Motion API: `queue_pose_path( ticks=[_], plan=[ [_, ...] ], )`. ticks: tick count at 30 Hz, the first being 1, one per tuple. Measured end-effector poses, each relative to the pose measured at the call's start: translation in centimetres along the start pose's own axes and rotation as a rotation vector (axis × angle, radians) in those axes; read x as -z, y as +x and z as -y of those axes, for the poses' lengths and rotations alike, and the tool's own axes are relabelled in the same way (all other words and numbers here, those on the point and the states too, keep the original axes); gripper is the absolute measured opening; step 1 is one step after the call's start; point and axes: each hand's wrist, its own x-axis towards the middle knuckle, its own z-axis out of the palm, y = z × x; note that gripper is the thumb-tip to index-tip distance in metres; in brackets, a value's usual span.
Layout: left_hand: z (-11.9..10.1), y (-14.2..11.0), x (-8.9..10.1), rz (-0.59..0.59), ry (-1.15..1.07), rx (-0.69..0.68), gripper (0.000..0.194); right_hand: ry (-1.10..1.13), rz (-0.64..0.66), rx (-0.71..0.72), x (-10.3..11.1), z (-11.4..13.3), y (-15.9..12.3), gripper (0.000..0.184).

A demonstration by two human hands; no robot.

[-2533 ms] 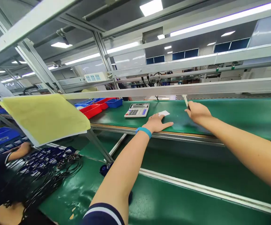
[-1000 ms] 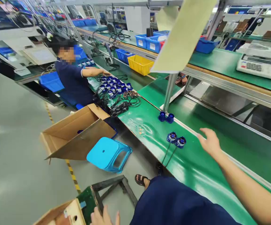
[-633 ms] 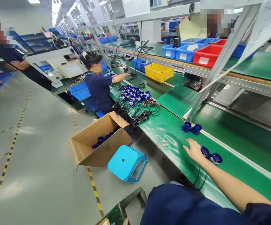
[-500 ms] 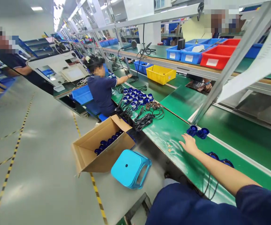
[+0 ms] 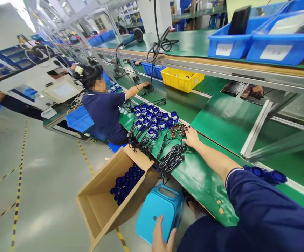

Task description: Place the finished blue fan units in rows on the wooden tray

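My right hand point(image 5: 192, 138) reaches over the green bench to a cluster of small round copper-coloured parts point(image 5: 177, 130). Its thumb and fingers are apart at the cluster's near edge; the fingertips are partly hidden. Black cables point(image 5: 171, 159) lie bundled just in front of the cluster. Behind it stand several blue-and-white round housings point(image 5: 152, 117) with cables. My left hand point(image 5: 162, 235) is low in the view, over the blue plastic stool point(image 5: 152, 213), its thumb and finger spread and nothing between them.
An open cardboard box point(image 5: 96, 210) holding several dark blue housings point(image 5: 128, 182) stands left of the stool. More blue housings point(image 5: 266, 174) sit behind my right arm. A co-worker point(image 5: 103, 105) sits further along the bench. A yellow bin point(image 5: 182, 80) and a metal rail point(image 5: 257, 129) stand beyond.
My right hand has moved along the bench, from near the two blue housings to the copper-coloured parts. My left hand has come into view at the bottom. The view has shifted closer to the box.
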Motion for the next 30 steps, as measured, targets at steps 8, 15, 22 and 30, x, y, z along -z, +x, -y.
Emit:
queue_pose_path(
  ticks=[8, 15, 22, 30],
  plan=[
    [-14.0, 22.4, -0.8, 0.186, 0.301, -0.454, 0.097, -0.049, 0.001, 0.015, -2.8, 1.4, 4.1, 0.078],
    [-16.3, 27.4, -1.4, 0.269, 0.574, -0.298, 0.103, -0.1, 0.07, 0.086, -1.9, 1.7, 3.6, 0.085],
    [-13.7, 22.9, -1.2, 0.438, 0.491, -0.301, 0.041, -0.083, 0.096, 0.103, -1.6, 1.5, 3.3, 0.089],
    [-10.7, 17.9, -2.6, 0.548, -0.029, -0.169, 0.041, -0.038, 0.088, 0.06, -2.7, 2.8, 4.5, 0.101]
  ],
)
